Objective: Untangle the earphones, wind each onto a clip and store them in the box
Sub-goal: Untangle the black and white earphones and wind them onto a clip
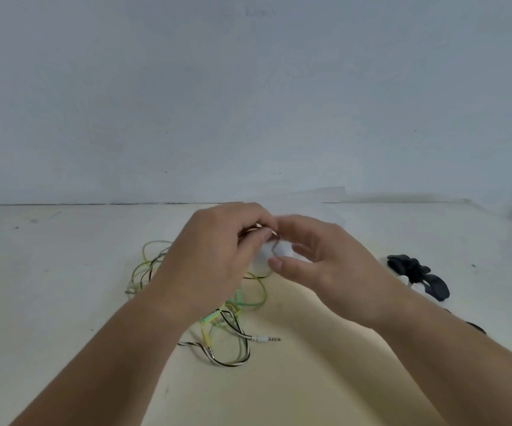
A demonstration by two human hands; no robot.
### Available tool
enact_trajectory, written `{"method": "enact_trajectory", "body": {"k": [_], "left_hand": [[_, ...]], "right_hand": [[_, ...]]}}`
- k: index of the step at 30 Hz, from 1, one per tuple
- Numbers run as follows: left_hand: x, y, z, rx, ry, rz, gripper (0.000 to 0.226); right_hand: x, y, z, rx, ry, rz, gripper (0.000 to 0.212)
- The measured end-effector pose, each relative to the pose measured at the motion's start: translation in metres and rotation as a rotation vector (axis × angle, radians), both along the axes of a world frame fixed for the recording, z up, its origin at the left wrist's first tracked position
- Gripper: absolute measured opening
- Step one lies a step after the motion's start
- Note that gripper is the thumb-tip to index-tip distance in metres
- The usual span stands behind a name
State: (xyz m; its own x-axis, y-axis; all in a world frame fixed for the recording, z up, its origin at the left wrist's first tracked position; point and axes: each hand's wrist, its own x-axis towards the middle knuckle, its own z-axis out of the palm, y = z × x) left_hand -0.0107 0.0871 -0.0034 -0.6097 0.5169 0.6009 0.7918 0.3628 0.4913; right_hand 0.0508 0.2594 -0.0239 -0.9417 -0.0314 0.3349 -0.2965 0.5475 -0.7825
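Above the counter (pixel 64 302): both hands meet, raised over the far side of the tangle.
Left hand (pixel 218 256): its fingers are curled, and thumb and fingertips pinch a thin cord end of the earphones (pixel 227 318).
Right hand (pixel 319 259): it sits just beside the left, fingers loosely bent about a small white piece (pixel 279 250). Blur hides whether it grips that piece.
Earphones: green, yellow and black-and-white cords lie knotted on the counter, under the hands and nearer the person. Loops spread left past the left wrist.
Plug (pixel 267 338): it is white and lies at the near edge of the tangle, long axis left to right, tip pointing right.
Clips (pixel 417 275): they are dark and lie well to the right, nearer the right hand.
Key relation: the pinched cord drops from the hands toward the person into the knot, so freeing it probably means drawing up and away.
Stage: untangling, seemingly early, with no cord wound yet.
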Motion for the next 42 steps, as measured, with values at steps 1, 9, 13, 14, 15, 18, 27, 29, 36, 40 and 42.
{"method": "enact_trajectory", "body": {"k": [1,9,13,14,15,18,27,29,36,40,42], "left_hand": [[0.001,0.002,-0.002,0.012,-0.043,-0.027,0.012],[-0.022,-0.010,-0.004,-0.008,-0.231,0.187,0.018],[-0.024,-0.014,-0.008,-0.305,-0.196,0.279,0.019],[-0.026,-0.016,-0.009,-0.335,-0.208,0.292,0.020],[-0.028,-0.018,-0.009,-0.331,-0.225,0.302,0.021],[-0.033,-0.021,-0.007,-0.225,-0.270,0.288,0.019],[-0.016,-0.008,-0.005,-0.172,-0.279,0.113,0.024],[-0.013,-0.005,-0.006,-0.242,-0.233,0.126,0.026],[-0.002,0.003,-0.008,-0.244,-0.118,0.096,0.025],[-0.001,0.004,-0.008,-0.201,-0.136,0.084,0.005],[-0.003,0.000,-0.008,-0.219,-0.184,0.074,0.013]], "right_hand": [[0.003,-0.002,0.004,-0.040,-0.008,0.006,0.013],[-0.003,0.039,0.022,-0.867,0.075,-0.272,0.038],[-0.003,0.044,0.023,-1.186,0.039,-0.120,0.036],[-0.002,0.046,0.026,-1.269,0.044,-0.054,0.038],[-0.001,0.049,0.029,-1.339,0.053,-0.005,0.038],[0.004,0.056,0.035,-1.461,0.084,0.019,0.026],[0.004,0.040,0.021,-0.157,-0.153,-0.396,0.041],[0.004,0.027,0.015,0.068,-0.171,-0.415,0.054],[0.007,0.002,0.011,0.037,-0.086,-0.119,0.021],[0.010,-0.004,0.013,-0.009,-0.155,-0.135,0.014],[0.009,0.002,0.019,-0.132,-0.089,-0.231,0.019]]}}
